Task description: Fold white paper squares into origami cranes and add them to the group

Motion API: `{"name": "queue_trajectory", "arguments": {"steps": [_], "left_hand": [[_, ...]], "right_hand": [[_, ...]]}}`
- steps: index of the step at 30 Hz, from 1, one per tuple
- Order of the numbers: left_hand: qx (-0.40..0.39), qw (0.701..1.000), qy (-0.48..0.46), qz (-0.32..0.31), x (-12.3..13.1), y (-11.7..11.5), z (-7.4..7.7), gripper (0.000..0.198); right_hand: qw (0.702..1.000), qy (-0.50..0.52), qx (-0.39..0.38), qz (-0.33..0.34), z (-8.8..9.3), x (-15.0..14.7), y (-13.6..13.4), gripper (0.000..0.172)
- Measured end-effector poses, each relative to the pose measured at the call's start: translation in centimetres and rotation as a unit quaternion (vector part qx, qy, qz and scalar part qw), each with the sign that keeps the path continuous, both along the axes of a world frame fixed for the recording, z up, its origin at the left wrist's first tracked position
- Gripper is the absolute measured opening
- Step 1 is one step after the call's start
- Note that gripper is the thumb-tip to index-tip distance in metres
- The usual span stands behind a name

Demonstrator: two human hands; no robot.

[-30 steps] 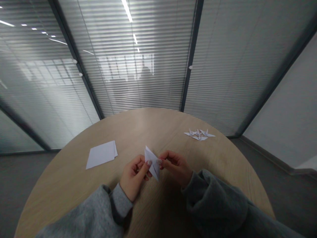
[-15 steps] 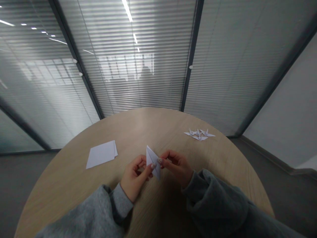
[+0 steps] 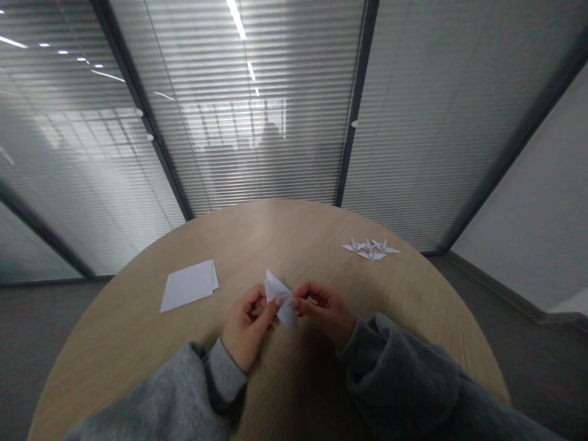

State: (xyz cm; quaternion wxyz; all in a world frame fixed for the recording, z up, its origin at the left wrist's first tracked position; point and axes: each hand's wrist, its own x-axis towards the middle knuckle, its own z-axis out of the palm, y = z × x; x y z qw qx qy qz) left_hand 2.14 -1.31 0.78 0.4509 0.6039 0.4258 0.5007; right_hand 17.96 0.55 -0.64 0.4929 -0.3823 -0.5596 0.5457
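A small piece of folded white paper [image 3: 277, 288] is held up between my hands over the near middle of the table. My left hand [image 3: 248, 324] pinches its lower left side, thumb on top and fingers partly hidden behind. At the right corner, my right hand [image 3: 327, 311] grips the paper between thumb and forefinger. The folds stand partly apart, with one pointed flap at the top and another pointing down.
On the round wooden table [image 3: 275, 226], white paper sheets [image 3: 189, 285] lie at the left. Several folded paper cranes [image 3: 370, 248] sit in a cluster at the back right. Glass panels with blinds [image 3: 266, 165] stand behind the table.
The right side of the folded paper has been drawn outward, so its flaps now spread apart where it looked flat before. My left hand has shifted slightly left.
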Motion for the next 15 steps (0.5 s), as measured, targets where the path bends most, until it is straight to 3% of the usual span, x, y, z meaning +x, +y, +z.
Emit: {"name": "queue_trajectory", "arguments": {"steps": [15], "left_hand": [[0.009, 0.999, -0.023, 0.032, 0.07, -0.11, 0.22, 0.029]], "right_hand": [[0.999, -0.028, -0.013, 0.028, -0.10, -0.03, -0.24, 0.047]]}}
